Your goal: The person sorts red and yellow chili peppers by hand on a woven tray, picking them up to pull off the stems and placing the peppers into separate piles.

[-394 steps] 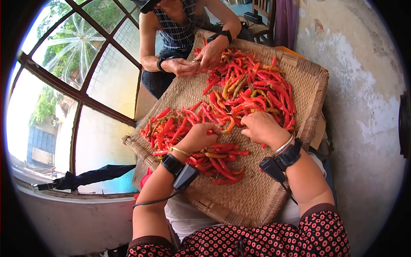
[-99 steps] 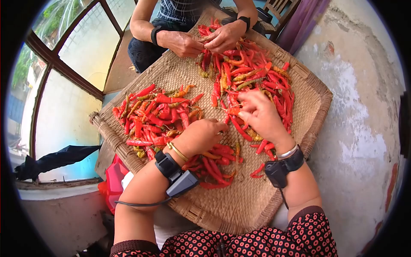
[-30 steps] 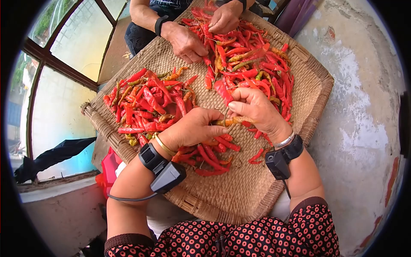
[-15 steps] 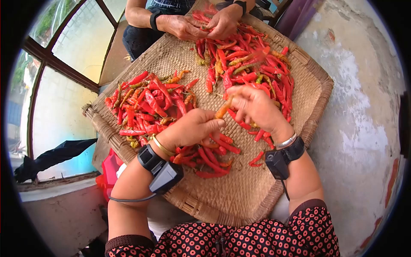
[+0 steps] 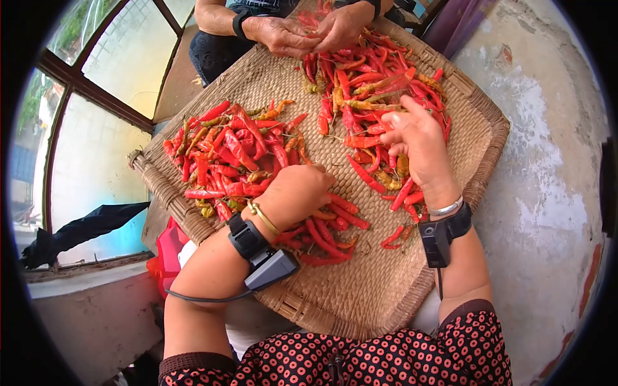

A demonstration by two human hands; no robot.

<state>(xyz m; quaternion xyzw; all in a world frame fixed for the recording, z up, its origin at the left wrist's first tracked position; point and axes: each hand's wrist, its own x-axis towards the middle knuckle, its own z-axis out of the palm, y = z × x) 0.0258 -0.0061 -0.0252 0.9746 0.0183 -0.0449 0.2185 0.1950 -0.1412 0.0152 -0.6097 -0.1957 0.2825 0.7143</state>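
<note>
Chillies (image 5: 232, 154), two heaps, one woven tray (image 5: 373, 283), left hand (image 5: 299, 193), right hand (image 5: 421, 148)

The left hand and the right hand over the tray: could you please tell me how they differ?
The left hand is curled, knuckles up, on the near red chillies; the right hand reaches farther out, fingers loosely spread, into the far chilli heap. The left hand's wrist wears a gold bangle; the right hand's wrist a silver bangle. Both wrists carry black strapped devices, and both hands are over the woven tray.
</note>
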